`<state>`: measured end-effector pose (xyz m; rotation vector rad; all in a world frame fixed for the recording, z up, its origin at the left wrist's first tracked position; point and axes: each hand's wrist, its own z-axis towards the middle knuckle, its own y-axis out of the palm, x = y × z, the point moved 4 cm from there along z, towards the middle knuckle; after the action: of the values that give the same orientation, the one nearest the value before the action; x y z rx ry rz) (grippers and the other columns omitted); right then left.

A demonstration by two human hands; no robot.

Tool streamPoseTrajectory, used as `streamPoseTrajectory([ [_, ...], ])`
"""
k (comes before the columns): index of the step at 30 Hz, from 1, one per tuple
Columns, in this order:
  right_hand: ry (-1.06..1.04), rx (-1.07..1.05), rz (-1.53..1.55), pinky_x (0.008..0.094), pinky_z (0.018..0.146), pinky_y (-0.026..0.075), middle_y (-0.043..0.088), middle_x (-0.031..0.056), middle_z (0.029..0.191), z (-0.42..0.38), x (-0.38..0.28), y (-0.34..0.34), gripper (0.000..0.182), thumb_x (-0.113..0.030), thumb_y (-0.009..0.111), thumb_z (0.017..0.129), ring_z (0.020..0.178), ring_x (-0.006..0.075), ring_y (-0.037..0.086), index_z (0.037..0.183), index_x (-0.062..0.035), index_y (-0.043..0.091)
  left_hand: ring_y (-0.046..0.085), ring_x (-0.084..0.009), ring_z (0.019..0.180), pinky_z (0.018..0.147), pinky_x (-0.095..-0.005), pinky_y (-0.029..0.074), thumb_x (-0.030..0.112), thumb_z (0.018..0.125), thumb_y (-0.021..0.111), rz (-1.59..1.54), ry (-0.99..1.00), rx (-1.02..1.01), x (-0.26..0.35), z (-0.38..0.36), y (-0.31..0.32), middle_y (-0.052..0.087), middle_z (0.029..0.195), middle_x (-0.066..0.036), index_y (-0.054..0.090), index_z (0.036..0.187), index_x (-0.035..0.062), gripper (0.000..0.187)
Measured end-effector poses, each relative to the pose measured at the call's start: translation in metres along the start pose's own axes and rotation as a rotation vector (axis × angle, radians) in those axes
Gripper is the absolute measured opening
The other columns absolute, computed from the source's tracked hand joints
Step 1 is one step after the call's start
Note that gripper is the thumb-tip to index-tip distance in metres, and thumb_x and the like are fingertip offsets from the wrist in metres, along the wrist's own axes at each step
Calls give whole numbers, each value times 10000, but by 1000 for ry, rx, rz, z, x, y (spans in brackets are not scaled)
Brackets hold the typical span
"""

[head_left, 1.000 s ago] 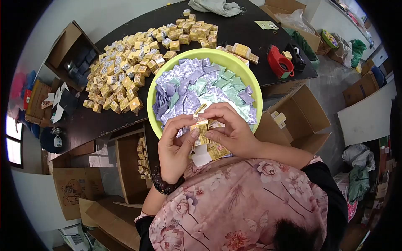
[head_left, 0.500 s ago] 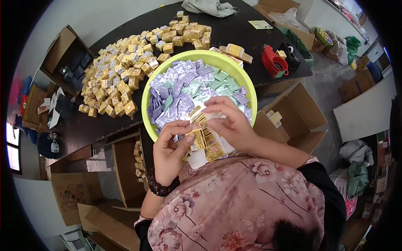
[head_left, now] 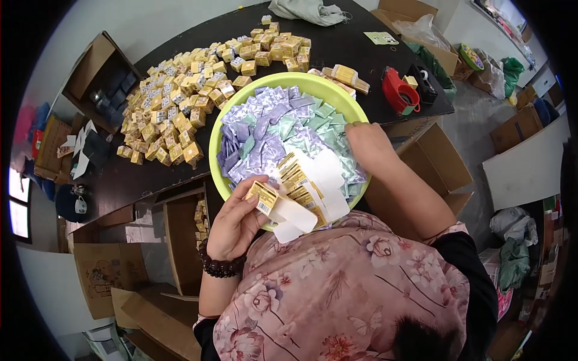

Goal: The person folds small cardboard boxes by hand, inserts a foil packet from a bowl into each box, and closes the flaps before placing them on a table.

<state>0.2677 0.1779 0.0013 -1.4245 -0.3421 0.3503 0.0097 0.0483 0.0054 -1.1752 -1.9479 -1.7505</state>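
My left hand (head_left: 230,233) is closed round a small yellow carton (head_left: 262,197) with white inner flaps unfolded toward the right. A fan of flattened yellow-and-white cartons (head_left: 295,178) lies beside it, over the front of the lime-green basin (head_left: 215,144). Purple sachets (head_left: 265,127) fill much of the basin, with green sachets (head_left: 325,123) toward its right side. At the basin's right edge, my right hand (head_left: 374,149) reaches down among the sachets with curled fingers. Its fingertips are hidden, and what they grip cannot be made out.
Many small yellow boxes (head_left: 174,111) are heaped on the black table (head_left: 114,191). Behind the basin lie stacked flat cartons (head_left: 346,76), a red tape dispenser (head_left: 400,91) and a grey cloth (head_left: 308,11). Open cardboard boxes (head_left: 444,157) stand around the table.
My right hand has moved from the cartons to the basin's right edge. The carton in my left hand has shifted slightly left and down, its white flaps now plainly showing.
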Motion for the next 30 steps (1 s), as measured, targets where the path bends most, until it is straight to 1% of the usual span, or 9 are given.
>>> streamPoseTrajectory([
  [2,8,56,26,412,694,482,676,130,824,-3,-1,-6,88,-50,576,801,751,284,659,818,-29,660,575,-250,1144,966,-382,516,76,991,462,-2,48,27,0,2,-4,548,1239,-158,412,1305,38,320],
  [4,-4,508,653,395,698,500,684,121,859,-17,-13,-48,56,-50,618,831,770,292,656,864,-34,661,592,-231,1112,972,-372,511,90,989,494,-6,100,46,-1,6,-2,573,1201,-139,427,1263,41,286],
  [5,-3,505,650,395,698,500,684,121,859,-24,-25,-58,56,-50,618,831,770,292,656,864,-34,661,597,-221,1100,962,-368,518,94,986,506,44,143,93,-3,7,0,582,1179,-130,422,1231,44,265],
  [7,-43,577,1208,390,696,495,684,99,884,-39,-51,-71,68,-61,650,850,776,283,644,918,-57,656,585,-239,1123,978,-393,508,84,985,497,103,186,113,-9,10,3,552,1226,-131,385,1241,65,280],
  [13,-281,550,811,342,793,323,643,3,821,-45,-90,-62,140,-45,687,792,836,145,599,917,-105,665,592,-234,1110,987,-389,497,107,980,522,74,360,3,-12,9,18,564,1222,-136,379,1230,78,290],
  [18,-345,481,807,373,796,300,625,-11,832,-43,-90,-61,186,-27,649,800,845,147,587,963,-116,659,580,-228,1129,987,-380,490,106,981,519,186,451,-28,-17,8,21,547,1245,-160,368,1215,83,279],
  [21,-424,526,787,379,831,305,623,-4,889,-48,-93,-70,215,-19,633,799,863,161,590,986,-122,661,580,-183,1099,939,-326,500,76,993,485,47,407,-28,-19,9,23,552,1237,-147,373,1209,90,244],
  [27,-622,653,653,379,868,338,608,-6,982,-56,-91,-66,278,-73,664,754,961,179,575,1025,-133,667,574,-211,1110,996,-408,478,181,1022,436,-138,76,-168,-25,8,29,553,1183,-126,420,1165,66,184],
  [30,-739,615,646,383,870,359,604,-17,987,-58,-96,-66,305,-121,696,743,982,185,559,1046,-144,670,570,-219,1124,971,-393,496,158,1022,424,-109,73,-192,-30,7,30,540,1228,-144,443,1204,31,223],
])
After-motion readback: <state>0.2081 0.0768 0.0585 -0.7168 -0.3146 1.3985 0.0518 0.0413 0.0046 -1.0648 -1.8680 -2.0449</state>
